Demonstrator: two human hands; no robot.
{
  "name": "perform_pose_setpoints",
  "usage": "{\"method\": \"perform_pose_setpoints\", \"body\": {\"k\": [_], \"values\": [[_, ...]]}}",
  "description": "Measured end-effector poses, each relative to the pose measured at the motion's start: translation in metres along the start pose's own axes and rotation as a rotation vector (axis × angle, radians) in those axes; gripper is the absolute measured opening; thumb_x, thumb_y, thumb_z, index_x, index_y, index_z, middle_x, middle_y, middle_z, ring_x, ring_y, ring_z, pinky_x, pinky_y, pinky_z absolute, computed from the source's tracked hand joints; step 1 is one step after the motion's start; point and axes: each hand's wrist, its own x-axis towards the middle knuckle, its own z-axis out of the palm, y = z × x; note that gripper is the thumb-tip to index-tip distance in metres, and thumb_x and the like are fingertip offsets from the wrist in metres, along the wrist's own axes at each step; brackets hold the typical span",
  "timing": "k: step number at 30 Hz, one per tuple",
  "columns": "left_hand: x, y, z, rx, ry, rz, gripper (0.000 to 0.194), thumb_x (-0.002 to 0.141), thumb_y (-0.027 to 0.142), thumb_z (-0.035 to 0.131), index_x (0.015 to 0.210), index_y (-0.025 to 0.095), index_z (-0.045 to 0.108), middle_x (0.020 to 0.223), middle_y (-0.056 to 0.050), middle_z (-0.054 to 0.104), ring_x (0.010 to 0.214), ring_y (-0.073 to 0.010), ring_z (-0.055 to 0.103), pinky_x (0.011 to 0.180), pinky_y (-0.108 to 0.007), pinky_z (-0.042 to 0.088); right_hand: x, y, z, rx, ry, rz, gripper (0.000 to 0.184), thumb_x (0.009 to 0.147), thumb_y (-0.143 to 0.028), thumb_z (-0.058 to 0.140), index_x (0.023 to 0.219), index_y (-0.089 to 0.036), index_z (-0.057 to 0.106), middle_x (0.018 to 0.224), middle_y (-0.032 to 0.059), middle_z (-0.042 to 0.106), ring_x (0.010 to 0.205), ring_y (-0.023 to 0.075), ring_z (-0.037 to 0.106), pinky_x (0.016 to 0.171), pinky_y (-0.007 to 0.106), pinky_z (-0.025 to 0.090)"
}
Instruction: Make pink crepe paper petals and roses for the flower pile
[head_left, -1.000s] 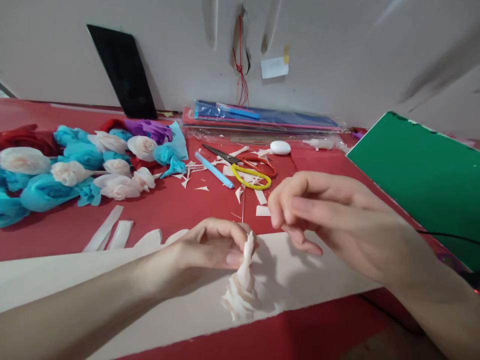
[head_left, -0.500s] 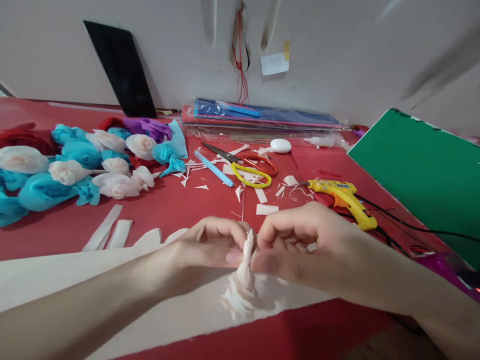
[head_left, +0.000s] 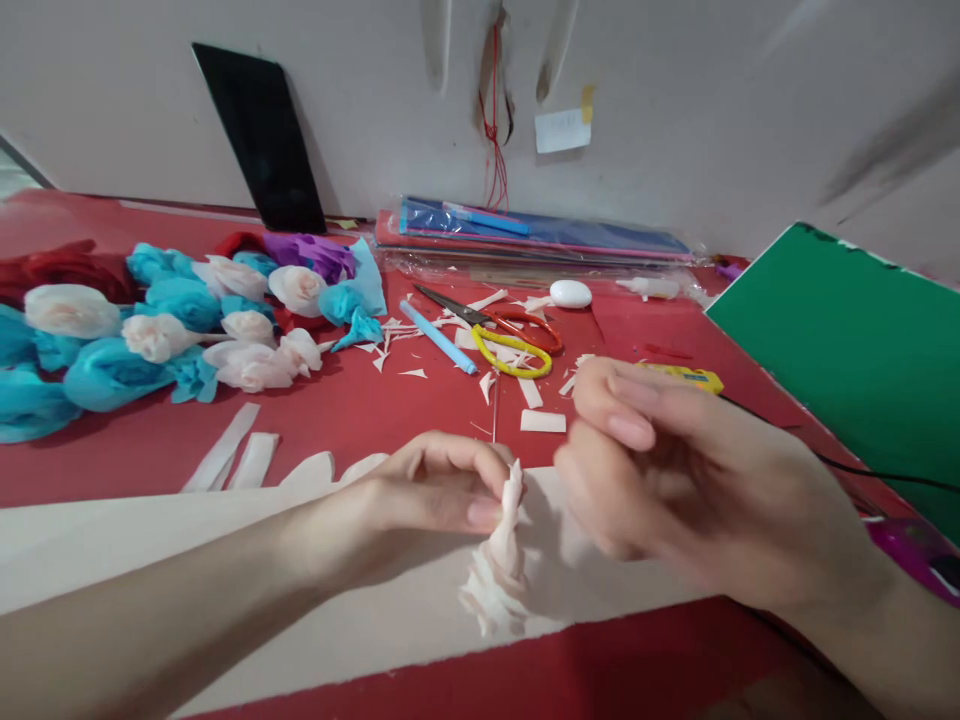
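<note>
My left hand [head_left: 442,500] pinches the twisted stem end of a pale pink crepe-paper flower [head_left: 499,580] between thumb and forefinger. The flower hangs head down, its ruffled petals below the fingers, over a large pale paper sheet [head_left: 337,610]. To the right, apart from the flower, my right hand [head_left: 637,470] is raised with its fingers curled in and the thumb against the forefinger; nothing shows in it. That hand partly covers a yellow glue gun [head_left: 686,377], of which only the top is visible.
Finished blue and pink paper flowers [head_left: 180,305] lie at the left. Scissors [head_left: 510,345], a light blue pen [head_left: 439,337] and paper scraps are ahead. A green board [head_left: 847,350] leans at the right, near a black cord. A black tablet [head_left: 262,140] rests against the wall.
My right hand has let go of the flower's stem and moved right and up, its fingers curled. My left hand keeps its pinch. The view has shifted slightly.
</note>
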Motion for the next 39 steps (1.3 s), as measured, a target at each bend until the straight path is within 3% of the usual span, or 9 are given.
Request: {"method": "perform_pose_setpoints", "body": {"k": [3, 6, 9, 12, 14, 17, 25, 35, 39], "values": [[0.0, -0.001, 0.0, -0.096, -0.02, -0.019, 0.007, 0.068, 0.023, 0.074, 0.068, 0.016, 0.071, 0.068, 0.0, 0.056, 0.067, -0.0128, 0.052, 0.067, -0.024, 0.042, -0.001, 0.001, -0.002, -0.159, 0.102, -0.057, 0.037, 0.095, -0.03, 0.039, 0.06, -0.021, 0.034, 0.047, -0.0076, 0.025, 0.043, 0.0076, 0.02, 0.042, 0.024, 0.022], [0.0, -0.003, -0.001, -0.127, -0.013, -0.005, 0.007, 0.068, 0.022, 0.075, 0.069, 0.016, 0.072, 0.071, -0.002, 0.057, 0.073, -0.0151, 0.053, 0.072, -0.027, 0.042, 0.001, 0.002, -0.008, -0.639, 0.316, -0.267, 0.041, 0.094, -0.026, 0.045, 0.055, -0.02, 0.032, 0.051, -0.0065, 0.024, 0.045, 0.0082, 0.02, 0.043, 0.026, 0.021], [0.0, -0.004, -0.002, -0.178, -0.031, -0.018, 0.005, 0.069, 0.019, 0.074, 0.071, 0.014, 0.072, 0.072, -0.002, 0.059, 0.074, -0.0145, 0.054, 0.073, -0.027, 0.042, 0.003, 0.001, -0.016, -0.955, 0.306, -0.319, 0.034, 0.091, -0.028, 0.053, 0.059, -0.02, 0.044, 0.053, -0.0064, 0.031, 0.048, 0.0076, 0.028, 0.045, 0.024, 0.025], [0.0, -0.004, -0.002, -0.228, -0.048, -0.027, 0.004, 0.07, 0.017, 0.074, 0.072, 0.013, 0.072, 0.07, -0.001, 0.059, 0.07, -0.0117, 0.055, 0.071, -0.023, 0.043, 0.005, 0.001, -0.022, -0.876, 0.162, -0.276, 0.005, 0.086, -0.025, 0.061, 0.091, -0.026, 0.06, 0.068, -0.0062, 0.049, 0.058, 0.007, 0.044, 0.05, 0.02, 0.035], [0.0, -0.004, -0.001, -0.242, -0.051, -0.033, 0.004, 0.07, 0.016, 0.073, 0.073, 0.013, 0.073, 0.068, 0.0, 0.06, 0.065, -0.0095, 0.055, 0.069, -0.021, 0.044, 0.007, 0.004, -0.024, -0.768, 0.098, -0.276, 0.024, 0.082, -0.021, 0.067, 0.103, -0.029, 0.059, 0.082, -0.0055, 0.058, 0.067, 0.0073, 0.049, 0.058, 0.019, 0.041], [0.0, -0.003, 0.0, -0.25, -0.043, -0.053, 0.004, 0.07, 0.014, 0.073, 0.074, 0.013, 0.073, 0.067, 0.001, 0.062, 0.064, -0.0089, 0.058, 0.066, -0.019, 0.044, 0.01, 0.01, -0.026, -0.642, 0.016, -0.266, 0.028, 0.078, -0.016, 0.071, 0.1, -0.028, 0.059, 0.094, -0.0051, 0.064, 0.072, 0.0071, 0.053, 0.064, 0.019, 0.045], [0.0, 0.002, 0.002, -0.2, -0.019, -0.06, 0.007, 0.068, 0.017, 0.073, 0.073, 0.012, 0.074, 0.067, 0.0, 0.065, 0.06, -0.0083, 0.055, 0.058, -0.016, 0.041, 0.012, 0.02, -0.027, -0.432, -0.047, -0.239, 0.029, 0.075, 0.001, 0.067, 0.088, -0.023, 0.056, 0.085, -0.0054, 0.064, 0.079, 0.0085, 0.062, 0.071, 0.021, 0.049], [-0.001, -0.003, -0.002, -0.075, -0.037, -0.068, 0.009, 0.071, 0.022, 0.073, 0.074, 0.013, 0.075, 0.07, -0.001, 0.065, 0.067, -0.0121, 0.057, 0.066, -0.02, 0.044, 0.002, 0.005, -0.016, -0.707, -0.014, -0.17, 0.017, 0.081, -0.006, 0.061, 0.083, -0.021, 0.052, 0.082, -0.0059, 0.056, 0.076, 0.0078, 0.058, 0.069, 0.021, 0.047], [0.0, -0.003, -0.001, -0.019, -0.055, -0.05, 0.007, 0.071, 0.018, 0.071, 0.075, 0.015, 0.076, 0.073, 0.0, 0.065, 0.07, -0.0114, 0.057, 0.068, -0.019, 0.044, 0.0, 0.002, -0.013, -0.856, 0.009, -0.119, 0.018, 0.079, -0.007, 0.061, 0.081, -0.022, 0.052, 0.079, -0.0063, 0.056, 0.07, 0.0081, 0.053, 0.059, 0.02, 0.041]]}}
